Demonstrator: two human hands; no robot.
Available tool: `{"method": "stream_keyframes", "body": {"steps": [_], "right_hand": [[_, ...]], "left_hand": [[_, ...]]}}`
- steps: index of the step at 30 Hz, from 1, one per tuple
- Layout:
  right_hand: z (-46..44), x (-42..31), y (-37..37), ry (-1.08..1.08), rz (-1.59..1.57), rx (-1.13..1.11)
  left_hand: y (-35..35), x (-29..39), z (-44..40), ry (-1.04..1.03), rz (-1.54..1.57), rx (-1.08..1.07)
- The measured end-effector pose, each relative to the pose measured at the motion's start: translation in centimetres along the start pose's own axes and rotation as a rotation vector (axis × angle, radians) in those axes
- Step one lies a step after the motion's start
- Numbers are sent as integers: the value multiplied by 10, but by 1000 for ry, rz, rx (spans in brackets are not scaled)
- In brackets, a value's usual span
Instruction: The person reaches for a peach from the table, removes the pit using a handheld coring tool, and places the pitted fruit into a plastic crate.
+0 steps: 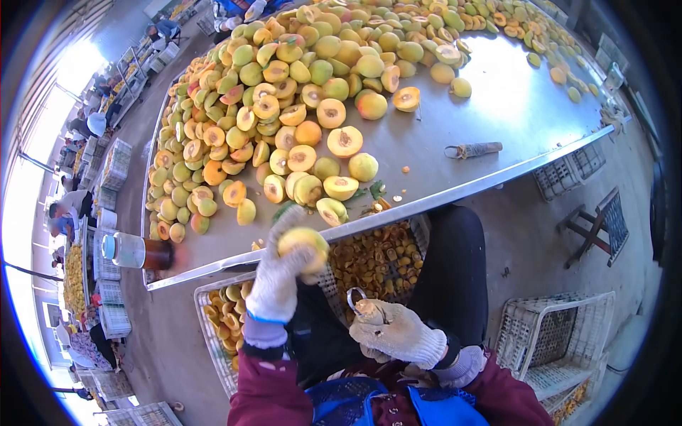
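My left hand [278, 273], in a whitish knit glove, is closed around a yellow-green peach [304, 248] just off the table's near edge. Motion smears the fingers slightly, and I cannot tell whether this peach is whole or halved. My right hand [398, 332], also gloved, grips a pitting tool [367, 309] with a thick wooden handle and a curved metal loop pointing up. It is held above my lap. In front lies a big heap of peaches [312, 85], some whole and some halved, a few with pits showing. Halves [344, 141] lie nearest to me.
A metal table [440, 135] has a raised rim. On it lies another loop tool [472, 150]; a jar of brown liquid [153, 253] stands at the left corner. Crates of pits [376, 266] and peach halves [226, 323] sit below. At right are a crate [554, 334] and folding stool [604, 224].
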State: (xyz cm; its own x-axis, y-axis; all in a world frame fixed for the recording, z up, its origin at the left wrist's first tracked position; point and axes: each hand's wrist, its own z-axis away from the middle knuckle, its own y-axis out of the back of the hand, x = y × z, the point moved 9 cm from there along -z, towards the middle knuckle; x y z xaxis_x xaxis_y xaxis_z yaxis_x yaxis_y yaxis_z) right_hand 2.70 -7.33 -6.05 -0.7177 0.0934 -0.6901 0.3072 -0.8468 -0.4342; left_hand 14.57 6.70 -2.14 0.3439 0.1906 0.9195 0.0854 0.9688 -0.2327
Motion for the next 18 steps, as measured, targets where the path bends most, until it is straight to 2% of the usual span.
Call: {"method": "stream_keyframes", "body": {"steps": [1, 2, 4, 5, 7, 11, 16, 18], "right_hand": [[1, -3, 1, -4, 81, 34], [1, -6, 0, -5, 76, 35], [3, -12, 6, 3, 413, 137], [3, -9, 5, 2, 409, 138], [4, -16, 12, 135, 570, 262], [7, -19, 16, 171, 578, 307], [20, -36, 15, 341, 673, 428], [22, -36, 14, 352, 659, 419]], "left_hand": [[-11, -8, 10, 61, 20, -64], [-19, -13, 16, 38, 83, -78], [-34, -23, 25, 55, 182, -97], [-38, -27, 29, 59, 180, -100], [-44, -33, 34, 40, 260, -62], [-53, -41, 43, -22, 292, -91], [-64, -39, 54, -128, 191, -22], [-69, -23, 64, -335, 74, 65]]}}
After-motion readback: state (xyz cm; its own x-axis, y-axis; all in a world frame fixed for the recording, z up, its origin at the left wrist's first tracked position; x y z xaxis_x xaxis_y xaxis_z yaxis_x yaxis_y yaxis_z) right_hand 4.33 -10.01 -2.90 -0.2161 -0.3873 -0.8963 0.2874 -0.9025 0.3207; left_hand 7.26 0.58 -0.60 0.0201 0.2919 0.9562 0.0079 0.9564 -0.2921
